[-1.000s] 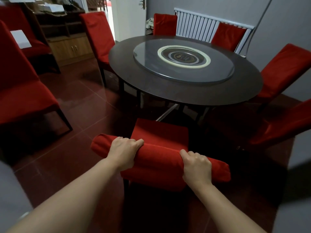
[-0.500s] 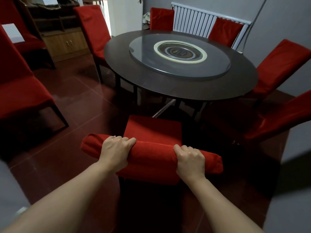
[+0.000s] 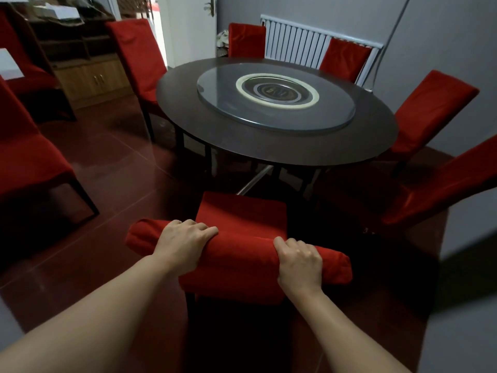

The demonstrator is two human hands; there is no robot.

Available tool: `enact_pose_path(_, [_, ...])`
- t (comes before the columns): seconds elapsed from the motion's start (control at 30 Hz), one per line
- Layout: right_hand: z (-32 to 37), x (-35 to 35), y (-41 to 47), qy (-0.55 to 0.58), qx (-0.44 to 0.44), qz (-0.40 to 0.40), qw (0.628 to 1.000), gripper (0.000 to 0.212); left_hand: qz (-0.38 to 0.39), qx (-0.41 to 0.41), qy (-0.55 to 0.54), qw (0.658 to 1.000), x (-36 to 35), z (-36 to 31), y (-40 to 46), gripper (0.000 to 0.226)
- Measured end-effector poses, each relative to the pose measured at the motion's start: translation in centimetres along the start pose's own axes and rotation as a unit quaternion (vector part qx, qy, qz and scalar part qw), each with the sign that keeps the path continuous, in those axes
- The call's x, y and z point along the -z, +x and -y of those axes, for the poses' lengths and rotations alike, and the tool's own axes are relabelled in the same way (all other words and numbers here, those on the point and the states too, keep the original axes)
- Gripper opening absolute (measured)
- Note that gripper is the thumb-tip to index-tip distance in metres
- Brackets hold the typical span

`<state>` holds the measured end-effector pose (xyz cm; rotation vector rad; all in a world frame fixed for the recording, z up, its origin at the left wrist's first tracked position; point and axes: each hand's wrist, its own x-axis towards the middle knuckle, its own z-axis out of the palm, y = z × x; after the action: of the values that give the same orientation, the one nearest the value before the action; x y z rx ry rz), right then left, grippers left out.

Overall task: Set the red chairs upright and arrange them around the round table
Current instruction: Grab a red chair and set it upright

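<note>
A red-covered chair (image 3: pixel 242 211) stands upright in front of me, its seat facing the dark round table (image 3: pixel 277 146). My left hand (image 3: pixel 183 243) grips the left part of the chair's backrest top. My right hand (image 3: pixel 300 261) grips the right part of the same backrest. The table carries a glass turntable (image 3: pixel 333 109) in its middle. Several other red chairs stand upright around the table: one at the left (image 3: pixel 137 57), two at the far side (image 3: pixel 246 40) (image 3: pixel 344 59), two at the right (image 3: pixel 433 106) (image 3: pixel 443 189).
Another red chair (image 3: pixel 24 157) stands apart on the left over the dark red tile floor (image 3: pixel 115 184). A wooden cabinet (image 3: pixel 91 74) is at the back left, a white radiator (image 3: pixel 295 45) behind the table, a grey wall (image 3: pixel 457 49) on the right.
The view has shifted slightly; the held chair sits a little farther left and lower in view, close to the table edge. Both hands keep their grip on the backrest.
</note>
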<state>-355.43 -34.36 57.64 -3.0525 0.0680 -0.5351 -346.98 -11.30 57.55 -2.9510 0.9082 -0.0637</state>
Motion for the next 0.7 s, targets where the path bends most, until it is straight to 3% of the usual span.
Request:
enact_pose_path(0.33, [0.4, -1.3, 2.3, 0.0, 0.009, 0.006, 1.0, 0.039, 0.007, 0.022, 0.005, 1.0, -0.2, 1.6, 2.2, 0.052])
enact_pose_path(0.7, [-4.3, -1.9, 6.5, -0.027, 0.05, 0.02, 0.998, 0.053, -0.01, 0.033, -0.009, 0.999, -0.2, -0.5, 6.9, 0.053])
